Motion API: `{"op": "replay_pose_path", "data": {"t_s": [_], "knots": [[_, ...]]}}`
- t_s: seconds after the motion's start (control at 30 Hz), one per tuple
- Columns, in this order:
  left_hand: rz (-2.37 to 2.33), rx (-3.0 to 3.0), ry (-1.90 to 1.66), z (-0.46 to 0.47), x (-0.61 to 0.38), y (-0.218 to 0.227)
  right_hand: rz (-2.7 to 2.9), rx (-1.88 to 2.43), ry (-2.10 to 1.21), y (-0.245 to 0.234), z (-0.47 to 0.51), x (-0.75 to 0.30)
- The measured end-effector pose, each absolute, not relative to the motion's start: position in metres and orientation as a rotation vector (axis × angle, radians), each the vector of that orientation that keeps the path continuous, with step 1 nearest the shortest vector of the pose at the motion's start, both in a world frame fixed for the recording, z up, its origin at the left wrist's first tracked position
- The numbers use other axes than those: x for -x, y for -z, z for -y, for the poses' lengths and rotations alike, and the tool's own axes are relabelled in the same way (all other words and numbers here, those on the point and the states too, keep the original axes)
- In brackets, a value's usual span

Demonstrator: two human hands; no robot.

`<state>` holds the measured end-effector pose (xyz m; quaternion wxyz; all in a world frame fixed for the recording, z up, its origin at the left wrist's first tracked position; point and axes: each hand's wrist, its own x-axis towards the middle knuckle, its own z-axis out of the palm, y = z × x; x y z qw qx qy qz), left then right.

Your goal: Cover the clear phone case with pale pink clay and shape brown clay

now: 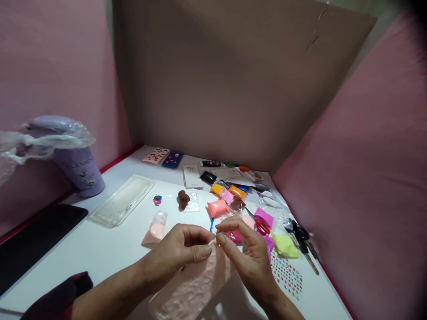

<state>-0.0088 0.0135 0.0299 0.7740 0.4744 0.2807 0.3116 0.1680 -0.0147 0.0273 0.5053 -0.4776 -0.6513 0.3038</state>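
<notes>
A flat, slab-like piece covered in lumpy pale pink clay (196,289) is tilted up close in front of me. At its upper edge, my left hand (187,249) pinches it between thumb and fingers. My right hand (247,258) is closed at the same edge, thumb and index finger nearly together against the clay. Whether a small bit lies between those fingertips is hard to make out. The lower part of the piece runs out of the picture. Left of the hands lies a bag of pale pink clay (156,231), and a blue stick (212,224) shows just behind them.
Brown clay (183,200) lies on a clear wrapper. Several coloured clay packets (218,208) spread to the right, with red-handled scissors (262,226), a gem sticker sheet (288,275) and black-handled tools (302,238). A clear plastic tray (122,202) and purple tumbler (80,169) stand left.
</notes>
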Motion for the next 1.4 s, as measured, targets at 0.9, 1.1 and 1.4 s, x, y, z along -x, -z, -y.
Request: {"op": "replay_pose_path", "data": {"t_s": [0.9,1.1,1.4], "knots": [[-0.586,-1.062,-0.696,-0.0129,0.0081,-0.0297,1.615,1.226,-0.719,-0.0282,0.0217,-0.1642],[-0.598,-1.054,-0.696,-0.0130,0.0074,-0.0327,1.518,1.240,-0.850,-0.0259,0.0203,-0.1650],[-0.646,-1.015,-0.675,-0.0132,0.0076,-0.0342,1.276,1.107,-1.147,-0.0269,0.0146,-0.1668]]}}
